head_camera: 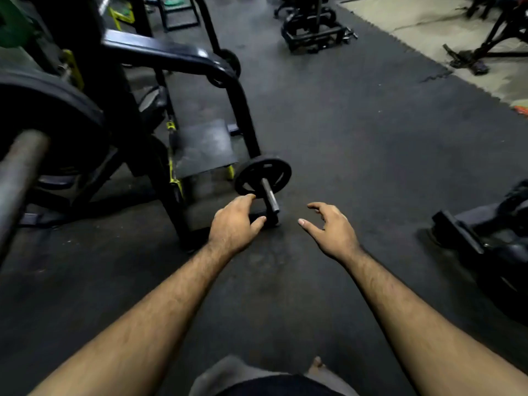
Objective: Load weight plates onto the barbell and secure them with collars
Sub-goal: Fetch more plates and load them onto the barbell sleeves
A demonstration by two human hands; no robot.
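Plate (263, 177) looking small, rigid, light — gripping at rim; left hand (233, 224) fingers curling near sleeve (271, 199), right hand (331, 228) spreading, holding nothing.

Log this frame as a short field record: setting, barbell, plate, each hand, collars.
setting: gym floor with black rubber matting
barbell: sleeve end sticks out toward the camera, low over the floor
plate: one small black plate sits on that sleeve
left hand: left hand reaches to the sleeve end, fingers near the plate's rim; grip cannot be told
right hand: right hand is open, apart from the bar, holding nothing
collars: none identifiable on the sleeve
nearby: bench frame, larger loaded bar at left
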